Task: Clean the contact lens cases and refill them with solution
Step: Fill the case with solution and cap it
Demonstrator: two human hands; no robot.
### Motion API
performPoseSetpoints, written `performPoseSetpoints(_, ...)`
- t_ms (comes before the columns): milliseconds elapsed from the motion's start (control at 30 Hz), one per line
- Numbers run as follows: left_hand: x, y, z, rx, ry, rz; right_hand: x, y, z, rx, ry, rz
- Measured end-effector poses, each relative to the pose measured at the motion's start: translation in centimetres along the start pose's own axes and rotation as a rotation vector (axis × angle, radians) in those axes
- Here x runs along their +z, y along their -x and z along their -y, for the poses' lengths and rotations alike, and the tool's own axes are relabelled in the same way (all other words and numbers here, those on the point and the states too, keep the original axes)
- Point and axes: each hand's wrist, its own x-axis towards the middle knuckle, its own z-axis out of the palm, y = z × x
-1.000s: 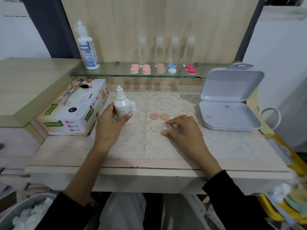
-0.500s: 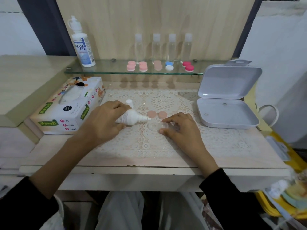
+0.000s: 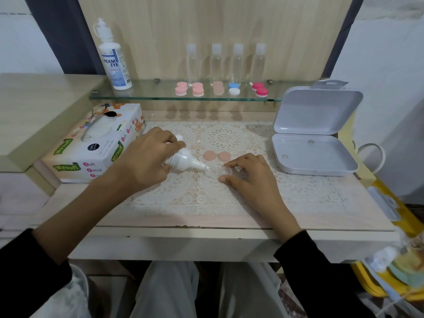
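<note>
We note the small white bottle (image 3: 183, 159), upright in the left hand (image 3: 146, 160) a second ago, now lies tipped on its side, nozzle angled down to the right. Its tip now sits at the rim of the clear lens case (image 3: 216, 172), closer than half a second ago.

**Black sleeves, pale trousers**

On my feed I see two bare hands, the left hand (image 3: 146, 161) and the right hand (image 3: 249, 177), with no rings, watch or gloves on either. Both forearms are uncovered; black sleeves (image 3: 321, 278) sit pushed up toward the elbows. Light grey-white trousers (image 3: 165, 292) cover the lap below the desk edge.
</note>
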Motion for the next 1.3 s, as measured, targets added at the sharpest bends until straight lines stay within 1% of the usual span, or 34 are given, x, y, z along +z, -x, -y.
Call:
performPoseSetpoints(367,-0.8,-0.7,-0.3,0.058,-0.054,0.012,-0.1,0.1,0.1,-0.008,-0.003,-0.01)
performPoseSetpoints(600,-1.5,-1.5,-0.6,0.058,-0.033,0.038,0.0,0.2,0.2,-0.014,-0.004,-0.02)
performPoseSetpoints(867,-1.8,-1.9,-0.9,0.052,-0.001,0.037,0.0,0.1,0.2,0.001,-0.01,-0.013)
performPoseSetpoints(1300,-1.9,-1.9,-1.0,0.085,-0.014,0.012,0.0,0.1,0.1,0.003,-0.005,-0.012)
